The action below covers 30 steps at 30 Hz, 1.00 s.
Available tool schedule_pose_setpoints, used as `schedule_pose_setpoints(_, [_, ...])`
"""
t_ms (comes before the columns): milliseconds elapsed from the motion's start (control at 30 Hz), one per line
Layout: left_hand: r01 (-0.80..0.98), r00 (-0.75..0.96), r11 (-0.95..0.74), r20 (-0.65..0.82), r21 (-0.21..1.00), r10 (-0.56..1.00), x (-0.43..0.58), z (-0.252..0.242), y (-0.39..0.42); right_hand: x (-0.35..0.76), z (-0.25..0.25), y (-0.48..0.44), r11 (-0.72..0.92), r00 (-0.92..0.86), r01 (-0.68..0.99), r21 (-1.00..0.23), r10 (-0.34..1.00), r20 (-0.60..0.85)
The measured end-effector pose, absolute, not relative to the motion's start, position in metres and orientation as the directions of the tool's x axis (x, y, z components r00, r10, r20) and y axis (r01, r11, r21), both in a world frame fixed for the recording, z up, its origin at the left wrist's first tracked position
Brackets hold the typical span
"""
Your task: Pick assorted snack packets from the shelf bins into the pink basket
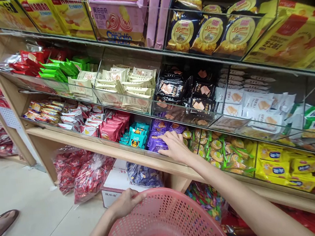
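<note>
My left hand (125, 203) is closed round the rim of a pink perforated plastic basket (166, 199), which shows no goods in its visible part. Over the bottom shelf, my right hand (175, 147) reaches in with its fingers stretched out and apart. Its fingertips are at the purple snack packets (156, 142); whether they press on one I cannot tell. Teal packets (138, 137) lie just left of the purple ones. To the right, past my wrist, are clear-wrapped round biscuits (216, 150) with green ends.
Clear dividers split the shelves. Black packets (171, 86) and cream packets (113, 75) fill the middle shelf. Below the wooden shelf edge (92, 141) sit bagged red sweets (92, 177) and a white carton (115, 184). A person's foot (2, 222) is at the left.
</note>
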<state>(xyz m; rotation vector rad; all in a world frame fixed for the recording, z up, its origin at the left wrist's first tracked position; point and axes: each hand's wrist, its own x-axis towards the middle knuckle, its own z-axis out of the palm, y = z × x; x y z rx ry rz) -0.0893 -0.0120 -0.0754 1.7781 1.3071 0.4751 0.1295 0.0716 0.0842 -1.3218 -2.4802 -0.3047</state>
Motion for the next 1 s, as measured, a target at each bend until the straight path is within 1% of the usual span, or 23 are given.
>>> schedule_pose_setpoints(33, [0.586, 0.377, -0.084, -0.179, 0.806, 0.909, -0.089, -0.076, -0.012, 0.128, 0.085, 0.072, 0.548, -0.526, 0.835, 0.046, 0.771, 0.358])
schedule_pose_setpoints(100, [0.589, 0.372, -0.078, -0.185, 0.804, 0.91, -0.089, -0.078, -0.011, 0.127, 0.086, 0.073, 0.545, -0.519, 0.838, 0.018, 0.786, 0.335])
schedule_pose_setpoints(267, [0.577, 0.367, -0.053, -0.2, 0.815, 0.908, -0.088, -0.077, -0.011, 0.126, 0.089, 0.072, 0.525, -0.471, 0.843, -0.119, 0.827, 0.308])
schedule_pose_setpoints(367, [0.576, 0.368, -0.044, -0.21, 0.817, 0.906, -0.089, -0.075, -0.011, 0.129, 0.094, 0.066, 0.507, -0.439, 0.845, -0.17, 0.84, 0.319])
schedule_pose_setpoints(467, [0.57, 0.373, -0.041, -0.213, 0.821, 0.903, -0.091, -0.074, -0.01, 0.135, 0.104, 0.051, 0.505, -0.404, 0.83, -0.238, 0.838, 0.368])
schedule_pose_setpoints(533, [0.564, 0.371, -0.034, -0.217, 0.825, 0.903, -0.091, -0.075, -0.01, 0.141, 0.11, 0.036, 0.502, -0.369, 0.803, -0.322, 0.842, 0.393])
schedule_pose_setpoints(600, [0.557, 0.373, -0.025, -0.223, 0.83, 0.901, -0.091, -0.075, -0.01, 0.147, 0.114, 0.017, 0.499, -0.347, 0.737, -0.456, 0.858, 0.378])
schedule_pose_setpoints(700, [0.54, 0.384, -0.012, -0.234, 0.842, 0.893, -0.091, -0.074, -0.01, 0.156, 0.108, -0.017, 0.453, -0.386, 0.549, -0.703, 0.883, 0.267])
schedule_pose_setpoints(733, [0.535, 0.386, -0.01, -0.234, 0.845, 0.892, -0.09, -0.074, -0.011, 0.158, 0.102, -0.029, 0.402, -0.406, 0.485, -0.777, 0.89, 0.207])
schedule_pose_setpoints(800, [0.528, 0.387, -0.007, -0.233, 0.849, 0.892, -0.09, -0.072, -0.013, 0.163, 0.086, -0.052, 0.235, -0.446, 0.383, -0.893, 0.894, 0.044])
schedule_pose_setpoints(833, [0.525, 0.387, -0.006, -0.232, 0.851, 0.893, -0.09, -0.071, -0.013, 0.165, 0.077, -0.063, 0.137, -0.47, 0.345, -0.928, 0.881, -0.045])
schedule_pose_setpoints(900, [0.52, 0.385, -0.003, -0.231, 0.854, 0.893, -0.09, -0.07, -0.015, 0.169, 0.057, -0.084, -0.038, -0.534, 0.302, -0.953, 0.821, -0.202])
schedule_pose_setpoints(1000, [0.52, 0.378, -0.001, -0.228, 0.854, 0.897, -0.09, -0.069, -0.016, 0.173, 0.03, -0.108, -0.207, -0.621, 0.316, -0.926, 0.693, -0.367])
